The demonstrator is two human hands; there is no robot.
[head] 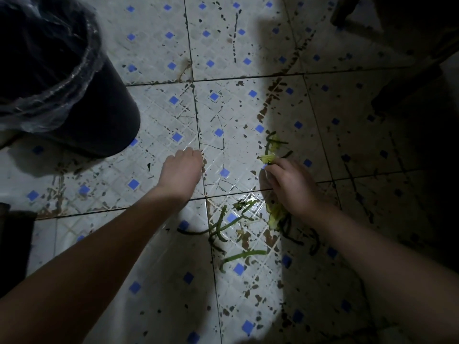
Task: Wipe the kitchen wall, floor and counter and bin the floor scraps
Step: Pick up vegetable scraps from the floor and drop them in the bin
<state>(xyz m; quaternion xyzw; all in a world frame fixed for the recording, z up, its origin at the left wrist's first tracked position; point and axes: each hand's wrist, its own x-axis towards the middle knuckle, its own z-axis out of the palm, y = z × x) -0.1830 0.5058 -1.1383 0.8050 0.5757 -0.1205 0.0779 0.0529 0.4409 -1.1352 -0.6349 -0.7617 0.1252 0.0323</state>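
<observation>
**A:** From the head camera, what are the hands doing?

**B:** The right hand point(293, 184) pinches a pale clump of the green scraps point(269, 158) at its fingertips. The left hand point(181, 170) rests knuckles-down on the floor point(154, 45) with its fingers curled under. I cannot tell whether it holds anything.

**A:** Where is the rest of the mess?

**B:** More clumps lie just beyond and under the right hand, and loose strands point(223, 224) lie between the two forearms. The bin point(99, 120) stands beyond the left hand, well apart from the pile.

**A:** How should the pickup be done?

**B:** I would gather the strands into one bunch first, then carry it across in a full grip. Thin wet pieces probably slip from a light pinch and drop on the way.

**A:** And the room?

**B:** The floor is white tile with small blue squares. It is badly speckled with dark and brown stains point(269, 95), and a crack point(222, 135) runs just beyond the hands. The light is dim, and the area past the right hand is in shadow.
</observation>
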